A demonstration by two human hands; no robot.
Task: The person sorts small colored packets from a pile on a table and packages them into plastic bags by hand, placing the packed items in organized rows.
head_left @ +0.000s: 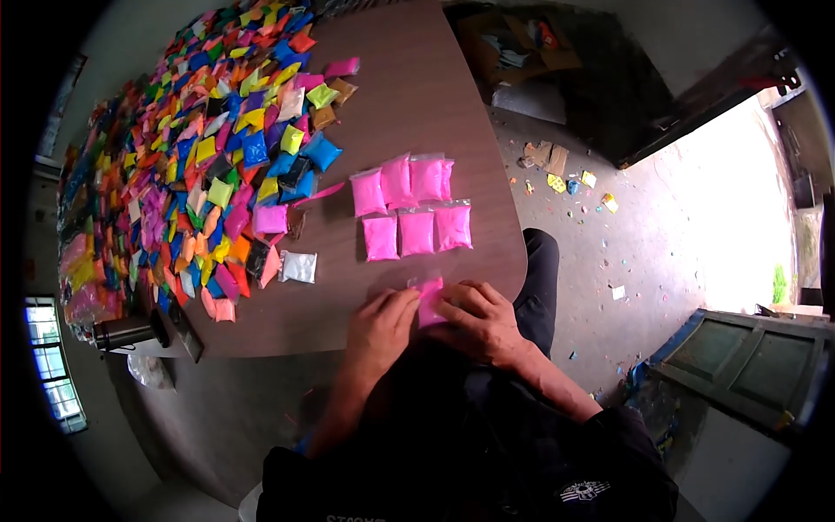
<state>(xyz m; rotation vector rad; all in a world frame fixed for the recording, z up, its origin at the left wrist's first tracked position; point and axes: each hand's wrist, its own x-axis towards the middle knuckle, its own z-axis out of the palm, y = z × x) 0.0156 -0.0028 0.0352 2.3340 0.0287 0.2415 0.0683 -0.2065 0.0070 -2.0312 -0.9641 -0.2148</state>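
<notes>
A pink packet point(430, 304) is between my two hands at the table's front edge. My left hand point(383, 317) pinches its left side with bent fingers. From the right, my right hand point(478, 313) grips the same packet, its fingers over the right edge. Just beyond my hands, more pink packets lie in two rows: a front row of three, with its middle packet point(417, 233), and a back row with a packet point(369, 191) at its left end. The packets at the right of the back row overlap.
A large heap of many-coloured packets point(204, 152) covers the left of the table point(391, 96). A silver-white packet point(298, 267) lies by the heap's near edge. A metal cylinder point(130, 333) stands at the left edge. Scraps litter the floor point(591, 244) at right, near a cardboard box point(522, 39).
</notes>
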